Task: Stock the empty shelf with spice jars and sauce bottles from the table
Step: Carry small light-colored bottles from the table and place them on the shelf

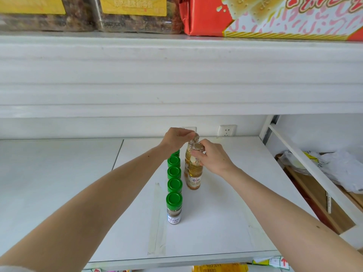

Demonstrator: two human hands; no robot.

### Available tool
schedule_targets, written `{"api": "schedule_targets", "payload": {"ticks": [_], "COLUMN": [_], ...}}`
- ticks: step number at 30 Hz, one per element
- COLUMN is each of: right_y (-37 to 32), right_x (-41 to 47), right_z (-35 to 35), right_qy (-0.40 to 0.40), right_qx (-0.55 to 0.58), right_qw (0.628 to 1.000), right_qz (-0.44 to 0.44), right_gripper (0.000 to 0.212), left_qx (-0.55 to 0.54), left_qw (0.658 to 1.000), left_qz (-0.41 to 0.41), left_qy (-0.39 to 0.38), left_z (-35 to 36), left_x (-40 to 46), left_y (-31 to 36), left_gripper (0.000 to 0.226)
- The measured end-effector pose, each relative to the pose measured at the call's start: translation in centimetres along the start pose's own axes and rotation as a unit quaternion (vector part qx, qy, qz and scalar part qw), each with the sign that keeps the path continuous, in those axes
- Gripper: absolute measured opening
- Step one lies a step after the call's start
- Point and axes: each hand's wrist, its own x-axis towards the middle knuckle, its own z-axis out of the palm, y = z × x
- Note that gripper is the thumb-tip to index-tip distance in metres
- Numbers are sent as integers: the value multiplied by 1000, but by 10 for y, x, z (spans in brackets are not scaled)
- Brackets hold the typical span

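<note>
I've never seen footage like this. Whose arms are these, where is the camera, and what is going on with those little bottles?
There is no machine here: a person wears a wide-angle camera on the head, so you look forward and down along their own bare arms. They are filling a white shelf. A row of spice jars with green lids stands front to back, and beside it two sauce bottles of amber liquid, one behind the other. The left hand pinches the cap of the rear bottle; the right hand grips the neck of the front one. Above, another shelf carries snack packages.
</note>
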Motion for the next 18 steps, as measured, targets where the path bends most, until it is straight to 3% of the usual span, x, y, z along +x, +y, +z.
{"api": "schedule_targets", "payload": {"ticks": [9, 18], "right_y": [-5, -11], "right_x": [0, -3], "right_z": [-3, 5], "right_qy": [-28, 20], "right_qx": [-30, -4], "right_qw": [999, 1000], "right_qz": [-27, -16], "right_gripper": [43, 40], "left_qx": [-30, -38], "left_qw": [1000, 999], "left_qz": [-5, -10], "left_qy": [3, 1], "left_z": [1, 2], "left_x": [2, 1], "left_y": [-4, -5], "left_gripper": [19, 21]}}
